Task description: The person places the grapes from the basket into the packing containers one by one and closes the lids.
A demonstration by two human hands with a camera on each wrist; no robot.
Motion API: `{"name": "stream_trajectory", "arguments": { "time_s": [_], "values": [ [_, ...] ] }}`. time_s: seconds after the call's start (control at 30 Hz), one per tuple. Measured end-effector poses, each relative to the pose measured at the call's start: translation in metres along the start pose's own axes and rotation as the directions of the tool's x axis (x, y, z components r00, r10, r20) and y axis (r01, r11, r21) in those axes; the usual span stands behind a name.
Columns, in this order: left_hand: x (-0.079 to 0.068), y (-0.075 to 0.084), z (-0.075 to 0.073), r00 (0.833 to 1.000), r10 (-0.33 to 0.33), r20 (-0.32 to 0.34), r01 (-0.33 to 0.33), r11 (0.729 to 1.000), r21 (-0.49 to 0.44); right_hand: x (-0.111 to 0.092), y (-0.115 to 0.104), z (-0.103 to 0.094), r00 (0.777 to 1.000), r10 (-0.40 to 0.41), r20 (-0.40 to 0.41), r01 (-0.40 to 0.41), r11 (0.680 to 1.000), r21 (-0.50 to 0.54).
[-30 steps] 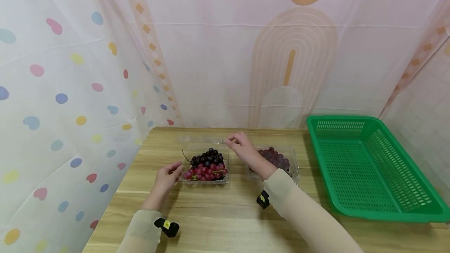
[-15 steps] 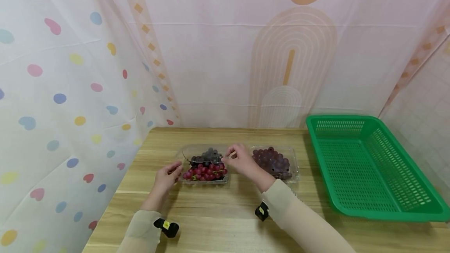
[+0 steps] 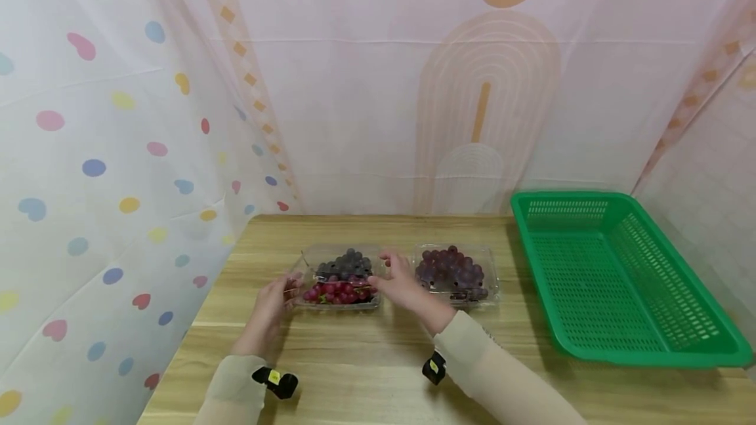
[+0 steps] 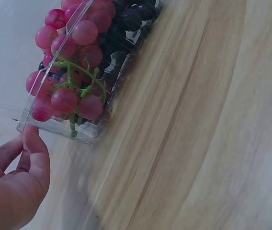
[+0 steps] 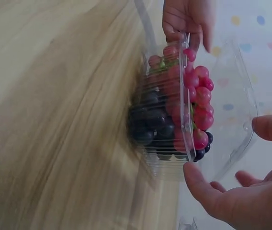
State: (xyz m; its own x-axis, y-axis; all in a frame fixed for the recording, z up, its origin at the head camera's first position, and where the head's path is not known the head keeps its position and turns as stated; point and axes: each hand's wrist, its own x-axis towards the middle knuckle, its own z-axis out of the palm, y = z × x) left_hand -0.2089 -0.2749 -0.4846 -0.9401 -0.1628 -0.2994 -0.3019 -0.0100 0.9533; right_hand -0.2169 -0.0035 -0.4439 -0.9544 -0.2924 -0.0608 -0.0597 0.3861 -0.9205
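A clear plastic clamshell box (image 3: 338,307) holds red grapes (image 3: 335,291) in front and dark grapes (image 3: 347,263) behind. Its clear lid (image 5: 246,79) is tilted down over the fruit, its free edge apart from the tray rim in the right wrist view. At the box's left end is my left hand (image 3: 273,298); in the left wrist view one fingertip touches the rim's corner, with the thumb blurred and apart. My right hand (image 3: 409,288) is spread at the right end. In the right wrist view, one fingertip touches the lid edge and another lies at the tray corner.
Just right of my right hand stands a second clear box (image 3: 492,281) with purple grapes (image 3: 449,271), its lid down. Farther right is a large green plastic basket (image 3: 596,294). Patterned curtains (image 3: 354,103) border the wooden table (image 3: 354,366) at the back and left.
The lid has come down from nearly upright to low over the grapes. My right hand has moved toward me and lower with it, its fingers spreading apart. The left hand has shifted slightly.
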Motion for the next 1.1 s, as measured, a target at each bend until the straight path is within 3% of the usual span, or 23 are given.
{"name": "stream_trajectory", "arguments": {
  "time_s": [0.1, 0.43, 0.7, 0.9, 1.1],
  "values": [
    [0.0, 0.002, -0.001, 0.999, -0.018, 0.033, 0.02, 0.997, -0.069, -0.001, 0.001, 0.002, 0.997, 0.076, 0.017, -0.077, 0.997, 0.018],
    [-0.002, 0.007, -0.005, 0.998, -0.042, 0.036, 0.045, 0.995, -0.09, -0.008, 0.011, 0.013, 0.964, 0.238, 0.123, -0.253, 0.959, 0.13],
    [-0.001, 0.008, -0.005, 0.999, -0.042, 0.027, 0.044, 0.995, -0.093, -0.013, 0.017, 0.016, 0.944, 0.274, 0.186, -0.304, 0.939, 0.162],
    [-0.001, 0.009, -0.006, 0.998, -0.044, 0.042, 0.047, 0.996, -0.076, -0.017, 0.022, 0.016, 0.932, 0.259, 0.253, -0.316, 0.923, 0.221],
    [-0.001, 0.007, -0.006, 0.999, -0.036, 0.033, 0.038, 0.998, -0.052, -0.017, 0.028, 0.018, 0.927, 0.259, 0.272, -0.327, 0.912, 0.248]
  ]
}}
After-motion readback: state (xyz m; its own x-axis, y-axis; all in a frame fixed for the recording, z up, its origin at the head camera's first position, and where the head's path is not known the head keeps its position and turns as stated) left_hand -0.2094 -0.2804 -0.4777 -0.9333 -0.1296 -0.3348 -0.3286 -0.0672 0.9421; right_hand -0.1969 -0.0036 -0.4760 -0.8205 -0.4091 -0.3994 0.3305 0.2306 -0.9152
